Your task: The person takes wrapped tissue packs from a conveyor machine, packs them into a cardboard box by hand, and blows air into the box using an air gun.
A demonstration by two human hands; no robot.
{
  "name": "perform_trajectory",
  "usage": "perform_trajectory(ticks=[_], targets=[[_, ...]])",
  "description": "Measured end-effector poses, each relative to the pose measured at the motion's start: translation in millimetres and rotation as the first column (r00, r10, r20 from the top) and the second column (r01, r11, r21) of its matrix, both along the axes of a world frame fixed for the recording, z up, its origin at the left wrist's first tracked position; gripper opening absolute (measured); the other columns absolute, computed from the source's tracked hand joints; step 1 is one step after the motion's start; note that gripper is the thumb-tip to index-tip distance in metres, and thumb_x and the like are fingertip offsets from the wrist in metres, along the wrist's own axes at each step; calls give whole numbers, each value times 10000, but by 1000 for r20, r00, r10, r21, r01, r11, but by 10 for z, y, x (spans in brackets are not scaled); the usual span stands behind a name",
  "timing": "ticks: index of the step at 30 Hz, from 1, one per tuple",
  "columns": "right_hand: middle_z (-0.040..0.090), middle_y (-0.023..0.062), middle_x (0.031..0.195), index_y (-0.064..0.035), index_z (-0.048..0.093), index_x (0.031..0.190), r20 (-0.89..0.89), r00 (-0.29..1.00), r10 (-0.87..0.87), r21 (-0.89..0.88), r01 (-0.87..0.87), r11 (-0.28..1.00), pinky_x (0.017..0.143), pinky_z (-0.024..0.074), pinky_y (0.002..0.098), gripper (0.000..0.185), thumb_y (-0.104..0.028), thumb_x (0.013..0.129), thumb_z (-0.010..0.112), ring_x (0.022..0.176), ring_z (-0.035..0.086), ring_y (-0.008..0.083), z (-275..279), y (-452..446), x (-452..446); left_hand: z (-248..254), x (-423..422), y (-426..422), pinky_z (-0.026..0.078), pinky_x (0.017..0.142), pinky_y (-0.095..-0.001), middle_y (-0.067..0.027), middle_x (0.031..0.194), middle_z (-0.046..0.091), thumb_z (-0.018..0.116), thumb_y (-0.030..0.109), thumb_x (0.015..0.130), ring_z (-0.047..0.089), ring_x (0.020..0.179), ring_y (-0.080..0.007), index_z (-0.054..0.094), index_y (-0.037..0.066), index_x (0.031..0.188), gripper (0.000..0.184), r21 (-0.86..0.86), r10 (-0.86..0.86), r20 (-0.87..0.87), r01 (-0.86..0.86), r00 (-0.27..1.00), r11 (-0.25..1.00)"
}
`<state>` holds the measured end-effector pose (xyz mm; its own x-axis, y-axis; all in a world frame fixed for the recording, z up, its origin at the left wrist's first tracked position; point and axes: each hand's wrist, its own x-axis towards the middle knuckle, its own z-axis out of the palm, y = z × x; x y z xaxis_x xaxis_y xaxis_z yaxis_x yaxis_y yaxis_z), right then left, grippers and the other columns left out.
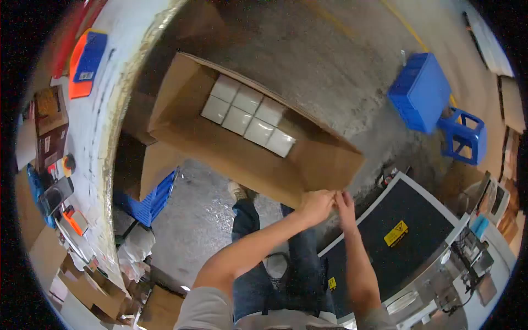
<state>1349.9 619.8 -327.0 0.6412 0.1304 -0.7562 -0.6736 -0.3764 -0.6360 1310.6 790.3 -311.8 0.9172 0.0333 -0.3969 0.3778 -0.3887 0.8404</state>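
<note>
A long open cardboard box (247, 165) stands in front of me, its inside facing up. Several white, glossy small boxes (237, 120) lie in two rows on its bottom, towards the far wall. At the near right corner of the cardboard box, my left hand (317, 208) is closed with its fingers bent against the edge. Close beside it my right hand (345, 210) is closed too, thumb and fingers pinched. The fingertips of both hands meet by that corner; what is between them is too small or hidden to make out.
A black conveyor belt (407, 214) with yellow warning labels runs at my right. A white worktable (113, 82) with tools and boxes stands at my left. A blue crate (421, 92) and a blue stool (465, 135) are on the floor at far right; blue baskets (151, 201) sit at left.
</note>
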Motion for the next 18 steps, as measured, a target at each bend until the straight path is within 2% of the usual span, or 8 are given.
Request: perform_trajectory(ticks=[2, 3, 4, 5, 8, 10, 13, 18], targets=[[616, 53, 945, 44, 560, 1123, 27, 1000, 15, -80, -13, 997, 749, 446, 271, 405, -290, 898, 599, 838, 552, 129, -123, -182, 144, 351, 189, 362, 494, 728, -468, -213, 902, 626, 526, 175, 839, 609, 818, -382, 613, 31, 978, 218, 42, 6, -114, -1, 993, 999], [626, 63, 971, 46, 557, 1126, 40, 999, 23, -116, -18, 993, 757, 445, 273, 407, -288, 896, 602, 850, 560, 137, -178, -233, 177, 332, 161, 612, 486, 741, -471, -219, 886, 625, 554, 175, 822, 598, 807, -402, 606, 23, 998, 238, 94, 290, 95, -299, 952, 950], [633, 69, 978, 43, 563, 1120, 78, 996, 41, -144, -30, 989, 762, 446, 280, 397, -280, 892, 605, 859, 565, 142, -171, -230, 209, 284, 134, 1060, 482, 779, -460, -236, 963, 613, 589, 184, 807, 585, 888, -409, 589, 19, 1052, 295, 297, 204, 115, -230, 972, 927], [639, 74, 984, 39, 568, 1115, 116, 991, 64, -172, -43, 984, 767, 447, 287, 387, -273, 889, 608, 867, 571, 147, -122, -194, 255, 19, 40, 1420, 441, 903, -458, -239, 1117, 577, 604, 182, 803, 544, 1045, -400, 548, -4, 1155, 401, 560, 352, 260, -437, 899, 704], [655, 98, 981, 39, 587, 1079, 171, 979, 108, -254, -62, 965, 769, 456, 312, 340, -227, 868, 614, 874, 583, 157, -347, -311, 314, -144, -79, 2728, 298, 1058, -447, -279, 1375, 357, 624, 264, 816, 350, 1263, -407, 338, -49, 1358, 688, 903, 338, 279, -366, 899, 225], [664, 116, 953, 47, 600, 1043, 217, 966, 140, -289, -73, 954, 760, 463, 327, 303, -185, 849, 611, 859, 593, 169, -447, -418, 263, -289, -181, 3366, 361, 1009, -443, -298, 1304, 434, 588, 279, 836, 449, 1187, -413, 398, 10, 1329, 593, 957, 228, 209, -247, 951, 151], [670, 144, 890, 63, 615, 988, 288, 941, 175, -318, -79, 945, 738, 470, 341, 255, -127, 819, 596, 818, 615, 207, -503, -451, 312, -172, 36, 3627, 442, 900, -461, -291, 1160, 551, 565, 291, 845, 557, 1052, -412, 474, 97, 1254, 462, 892, 467, -43, -176, 883, 415], [676, 174, 848, 70, 626, 949, 287, 940, 183, -412, -51, 910, 718, 476, 361, 223, -77, 787, 585, 785, 649, 275, -372, -523, 445, -210, 60, 3786, 480, 749, -498, -222, 934, 648, 561, 261, 838, 609, 866, -434, 550, 112, 1100, 302, 914, 524, 64, -260, 849, 310]])
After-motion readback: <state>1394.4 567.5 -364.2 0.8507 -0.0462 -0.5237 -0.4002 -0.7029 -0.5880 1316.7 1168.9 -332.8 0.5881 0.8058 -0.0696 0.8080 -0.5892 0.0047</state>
